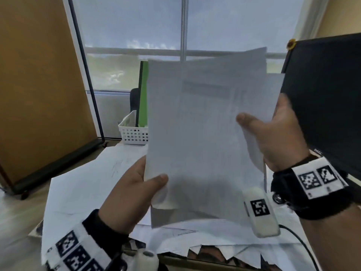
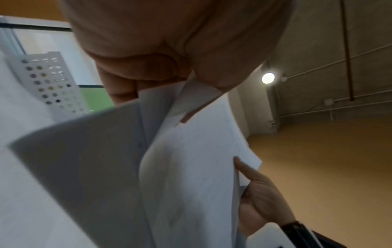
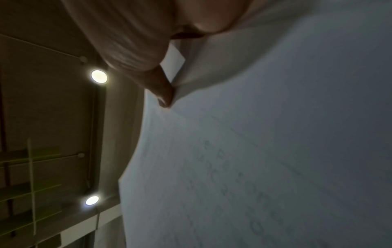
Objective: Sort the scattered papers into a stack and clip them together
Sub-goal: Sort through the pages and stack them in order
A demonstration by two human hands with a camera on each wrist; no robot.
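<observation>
Holding sheaf of papers [image 1: 199, 137] upright above table [image 1: 17, 216]. My left hand [image 1: 134, 190] pinches lower left edge, thumb on front. My right hand [image 1: 277, 133] grips right edge, thumb across front. Sheets uneven, edges offset. More loose sheets [image 1: 84, 184] on table beneath; white basket [image 1: 132, 133] behind.

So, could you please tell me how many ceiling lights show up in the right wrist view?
2. One ceiling light glows at upper left, just beside the right hand; the other light sits lower left, near the edge of the held papers, which may hide more.
</observation>
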